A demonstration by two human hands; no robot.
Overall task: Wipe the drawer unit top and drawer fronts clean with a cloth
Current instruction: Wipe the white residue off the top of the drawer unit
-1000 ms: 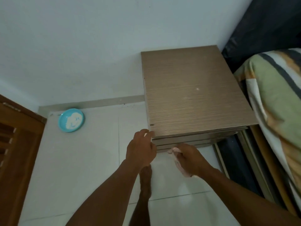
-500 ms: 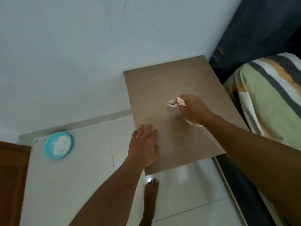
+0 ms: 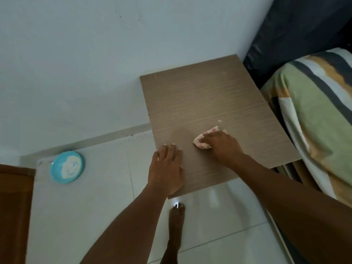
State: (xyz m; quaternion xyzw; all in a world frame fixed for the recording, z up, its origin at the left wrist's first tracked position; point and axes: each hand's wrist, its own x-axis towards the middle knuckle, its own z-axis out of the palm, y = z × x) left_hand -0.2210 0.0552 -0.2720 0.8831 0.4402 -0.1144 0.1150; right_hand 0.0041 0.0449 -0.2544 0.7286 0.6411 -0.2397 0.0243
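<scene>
Right hand (image 3: 222, 147): fingers curled round a small wadded cloth (image 3: 201, 143), pressing it onto the drawer unit top (image 3: 200, 96), front half, right of centre. Left hand (image 3: 166, 170): flat, fingers straight, resting on the front-left part of the surface, holding nothing. Likely risks: streaks from a wad that small, narrow strip per pass; shoving the pale speck (image 3: 220, 121) just beyond the cloth back toward the wall (image 3: 76, 63) instead of lifting it; snagging knuckles on the bed (image 3: 314, 111) close along the right edge; missing the patch under the left palm; rocking the unit if leaned on near that corner. Room: back edge shut in by wall, right by bed; left and front edges open over floor (image 3: 95, 206), bare foot (image 3: 177, 216) just beyond the front edge. Drawer fronts hidden from this angle.
</scene>
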